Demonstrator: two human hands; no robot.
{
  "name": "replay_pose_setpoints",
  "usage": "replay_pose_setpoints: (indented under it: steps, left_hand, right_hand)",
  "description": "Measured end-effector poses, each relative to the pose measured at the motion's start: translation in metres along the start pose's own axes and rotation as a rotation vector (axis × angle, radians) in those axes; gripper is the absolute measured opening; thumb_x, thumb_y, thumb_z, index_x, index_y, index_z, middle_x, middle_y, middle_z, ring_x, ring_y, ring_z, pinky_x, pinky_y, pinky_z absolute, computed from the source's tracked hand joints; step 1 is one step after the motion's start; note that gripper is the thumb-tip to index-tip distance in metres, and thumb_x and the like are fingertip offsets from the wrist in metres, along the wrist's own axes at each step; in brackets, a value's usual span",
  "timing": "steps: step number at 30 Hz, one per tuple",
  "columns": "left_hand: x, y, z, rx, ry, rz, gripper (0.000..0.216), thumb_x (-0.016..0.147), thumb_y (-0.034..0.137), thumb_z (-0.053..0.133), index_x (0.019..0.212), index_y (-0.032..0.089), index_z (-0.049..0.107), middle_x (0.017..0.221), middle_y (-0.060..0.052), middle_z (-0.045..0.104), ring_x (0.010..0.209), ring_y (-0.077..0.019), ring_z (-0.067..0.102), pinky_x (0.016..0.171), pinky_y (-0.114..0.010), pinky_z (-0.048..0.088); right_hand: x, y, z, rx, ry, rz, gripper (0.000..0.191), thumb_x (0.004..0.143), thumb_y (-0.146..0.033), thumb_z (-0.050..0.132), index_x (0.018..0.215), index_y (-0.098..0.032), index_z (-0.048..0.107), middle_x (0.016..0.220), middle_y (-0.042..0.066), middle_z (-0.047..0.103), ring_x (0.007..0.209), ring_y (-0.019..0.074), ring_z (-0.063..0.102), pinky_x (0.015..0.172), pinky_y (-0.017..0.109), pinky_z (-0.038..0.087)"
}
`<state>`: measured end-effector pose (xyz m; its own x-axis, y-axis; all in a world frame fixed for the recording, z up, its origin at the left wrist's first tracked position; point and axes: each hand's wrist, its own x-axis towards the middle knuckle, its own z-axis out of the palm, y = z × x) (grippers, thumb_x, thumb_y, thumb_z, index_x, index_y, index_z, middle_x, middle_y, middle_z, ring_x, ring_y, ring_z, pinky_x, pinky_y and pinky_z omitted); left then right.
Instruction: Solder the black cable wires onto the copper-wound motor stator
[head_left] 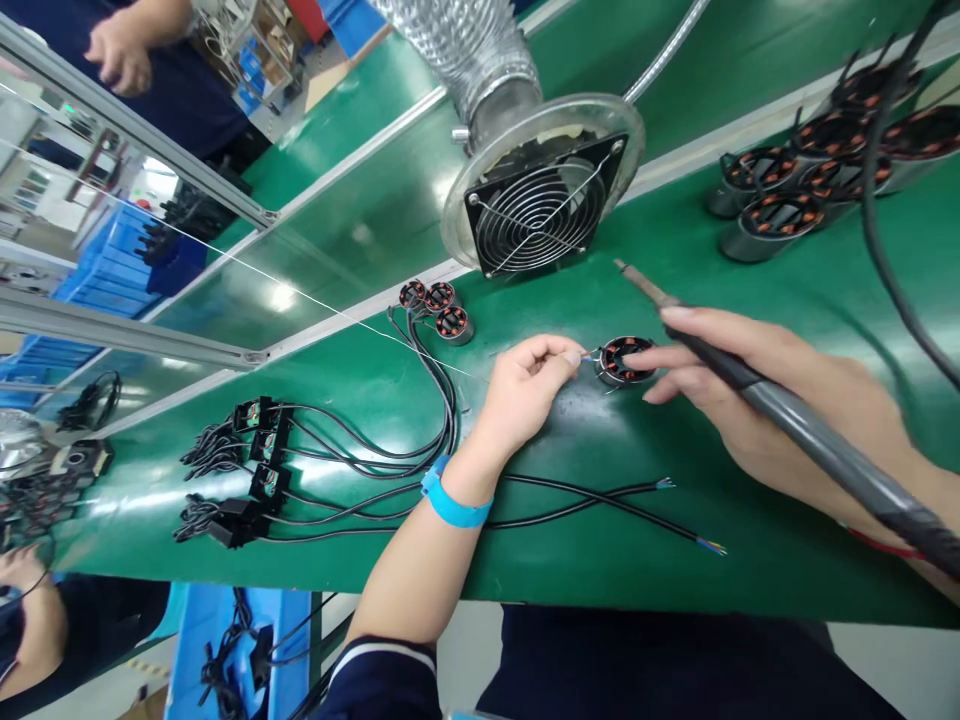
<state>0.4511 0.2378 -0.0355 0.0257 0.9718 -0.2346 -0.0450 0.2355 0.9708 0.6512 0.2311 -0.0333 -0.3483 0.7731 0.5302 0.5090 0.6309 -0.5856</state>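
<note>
A round motor stator (621, 362) with copper windings stands on the green bench in front of me. At its left side, my left hand (529, 385) pinches a thin wire (589, 356) between thumb and index finger; a blue strap circles that wrist. My right hand (772, 400) is wrapped round a soldering iron (780, 400), whose tip points up and left, away from the stator. Two fingertips of this hand reach the stator's right rim. Below the hands lie two black cables (600, 497) with stripped, coloured wire ends.
A fan (537, 222) on a silver duct faces the work spot. Several larger stators (772, 222) stand at the back right; three smaller ones (454, 324) with cables are back left. Black boxes (266, 480) with coiled cables lie left. A blue crate (195, 640) and other people's hands appear beyond.
</note>
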Motion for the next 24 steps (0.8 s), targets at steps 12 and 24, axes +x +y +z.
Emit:
replay_pose_setpoints:
  steps: [12,24]
  left_hand:
    - [-0.010,-0.004,0.004,0.019,0.030,0.079,0.014,0.078,0.024,0.067,0.074,0.019,0.056,0.057,0.006,0.051,0.052,-0.0076,0.043,0.053,-0.022,0.033]
    - [-0.023,0.005,0.012,0.446,0.159,0.378,0.026,0.077,0.005,0.059,0.063,0.021,0.045,0.067,0.001,0.053,0.070,-0.0146,0.047,0.070,-0.029,0.039]
  right_hand:
    - [0.022,-0.010,0.015,-0.180,-0.060,-0.113,0.033,0.099,-0.022,0.047,0.131,-0.019,0.055,0.094,0.007,0.069,0.085,0.0252,0.067,0.077,0.039,0.052]
    - [0.026,-0.020,0.018,-0.461,-0.154,-0.316,0.033,0.100,-0.017,0.035,0.121,-0.017,0.061,0.073,0.006,0.059,0.070,0.0244,0.050,0.063,0.037,0.031]
